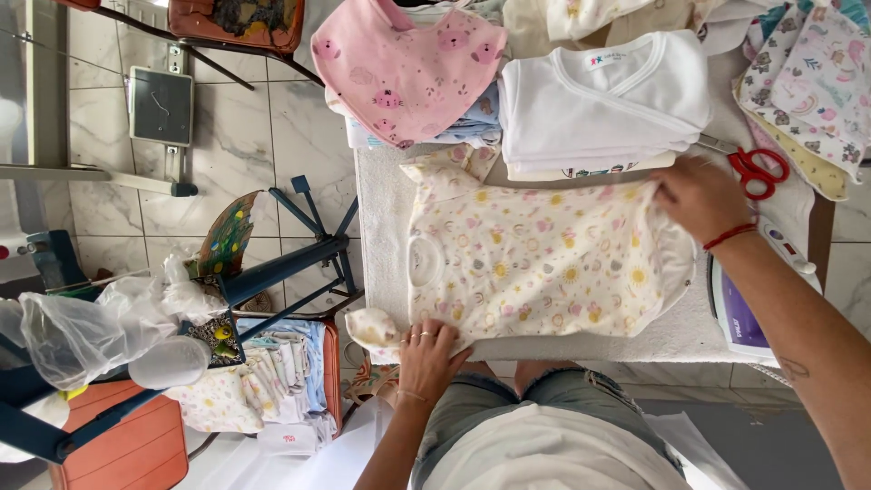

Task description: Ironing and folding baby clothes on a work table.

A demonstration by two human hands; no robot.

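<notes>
A cream baby garment (544, 263) printed with small flowers and hearts lies flat on the white cloth of the worktop (381, 209), and everything else is placed from it. The left hand (426, 358) rests on its near edge, palm down, fingers (434, 338) spread and pressing the fabric flat rather than gripping. The right hand (699, 195) sits at its far right corner, fingers curled and pinching the garment's edge. Just beyond the garment lies a stack of folded white baby clothes (603, 104), and beside that stack, beyond the garment's left end, a pink bib (408, 68) with animal faces tops another pile. Red-handled scissors (758, 168) lie just right of the right hand. An iron (739, 299) with a purple base stands to the garment's right, touching the cloth edge. Left of the garment, off the worktop, a basket (331, 372) holds more folded printed clothes.
</notes>
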